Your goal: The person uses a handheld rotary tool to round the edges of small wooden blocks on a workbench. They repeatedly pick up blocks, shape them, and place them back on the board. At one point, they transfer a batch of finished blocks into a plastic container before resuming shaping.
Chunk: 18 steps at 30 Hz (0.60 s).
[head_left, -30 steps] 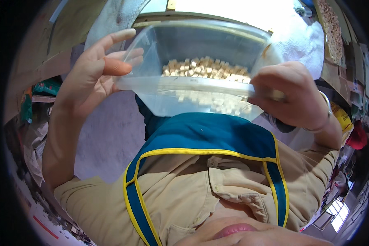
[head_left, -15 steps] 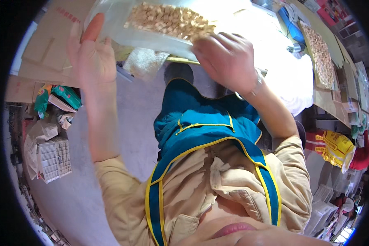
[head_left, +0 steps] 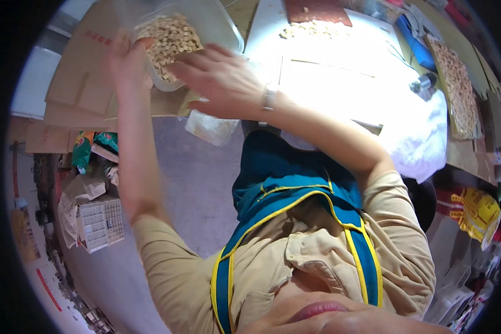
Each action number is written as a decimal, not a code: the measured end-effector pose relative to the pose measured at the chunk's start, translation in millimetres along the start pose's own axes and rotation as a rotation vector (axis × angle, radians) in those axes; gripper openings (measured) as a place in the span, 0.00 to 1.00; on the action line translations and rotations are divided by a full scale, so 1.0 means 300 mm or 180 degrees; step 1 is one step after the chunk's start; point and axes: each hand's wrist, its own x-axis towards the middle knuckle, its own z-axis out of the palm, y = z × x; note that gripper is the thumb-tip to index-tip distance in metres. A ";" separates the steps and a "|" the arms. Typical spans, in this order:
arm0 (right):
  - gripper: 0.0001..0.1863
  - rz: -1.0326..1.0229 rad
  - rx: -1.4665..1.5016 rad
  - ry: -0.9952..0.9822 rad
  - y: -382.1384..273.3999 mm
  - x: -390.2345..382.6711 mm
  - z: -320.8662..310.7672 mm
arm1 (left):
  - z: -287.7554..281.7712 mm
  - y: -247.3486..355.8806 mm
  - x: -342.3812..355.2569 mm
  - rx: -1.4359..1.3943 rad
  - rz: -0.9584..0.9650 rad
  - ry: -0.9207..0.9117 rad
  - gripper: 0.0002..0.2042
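Observation:
A translucent plastic tub point(head_left: 235, 34) full of small pale wooden-looking cubes point(head_left: 167, 42) is at the far left of the worktop. My left hand point(head_left: 131, 64) grips its left side, thumb over the rim. Over the tub's near right edge, my right hand point(head_left: 220, 83) reaches across with fingers stretched apart and blurred, its fingertips close to the cubes. I see nothing held in it. Right of the tub, more loose cubes point(head_left: 323, 29) lie on a brightly lit white surface point(head_left: 328, 72) beside a dark red board point(head_left: 317, 11).
Brown cardboard point(head_left: 78, 78) covers the worktop's left end. A clear plastic bag point(head_left: 211, 127) hangs at the front edge. To the right are a white cloth point(head_left: 420, 139), a metal cylinder point(head_left: 423, 83), a blue object point(head_left: 414, 43) and a cube-covered panel point(head_left: 453, 83). A white crate point(head_left: 100, 222) stands low left.
The tub has moved left and turned, still in my left hand. My right hand has swung left with its fingers spreading. The loose cubes and red board have come into view.

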 end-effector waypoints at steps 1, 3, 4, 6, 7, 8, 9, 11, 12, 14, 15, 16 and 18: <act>0.31 -0.0149 -0.0115 0.0087 0.044 -0.035 -0.033 | -0.006 -0.028 0.048 -0.0038 -0.0054 -0.0138 0.26; 0.34 0.0247 -0.0270 -0.0212 0.150 -0.116 -0.141 | -0.028 -0.059 0.166 0.0357 -0.0460 -0.0488 0.26; 0.34 0.0479 -0.0064 -0.0067 0.209 -0.162 -0.208 | -0.031 -0.085 0.212 0.0522 -0.0685 -0.0669 0.27; 0.32 0.0958 -0.0022 0.0032 0.336 -0.263 -0.382 | -0.015 -0.157 0.286 0.0885 -0.0787 -0.0788 0.29; 0.31 0.0893 -0.0298 0.0152 0.415 -0.319 -0.479 | -0.006 -0.196 0.329 0.1079 -0.0831 -0.0847 0.31; 0.28 0.1146 -0.0697 0.0155 0.468 -0.370 -0.567 | -0.048 -0.207 0.400 0.1329 -0.0745 -0.0897 0.30; 0.27 0.1113 -0.0888 0.0223 0.501 -0.395 -0.657 | -0.075 -0.278 0.478 0.1505 -0.0683 -0.1001 0.29; 0.24 0.1644 -0.1118 0.0230 0.575 -0.487 -0.841 | -0.013 -0.354 0.530 0.1452 -0.0510 -0.1480 0.28; 0.23 0.2093 -0.0830 0.0442 0.582 -0.526 -0.905 | 0.041 -0.354 0.538 0.1305 -0.0400 -0.1796 0.28; 0.22 0.2834 -0.0304 0.0903 0.584 -0.594 -1.037 | 0.103 -0.379 0.596 0.1809 -0.0062 -0.2135 0.27; 0.21 0.3139 0.0017 0.1171 0.600 -0.638 -1.081 | 0.106 -0.406 0.660 0.2551 0.0161 -0.2137 0.27; 0.22 0.3257 -0.0148 0.1234 0.600 -0.673 -1.120 | 0.130 -0.425 0.693 0.3277 0.0408 -0.2143 0.27; 0.22 0.3485 -0.0243 0.1335 0.621 -0.764 -1.192 | 0.159 -0.527 0.748 0.3432 0.0414 -0.2077 0.24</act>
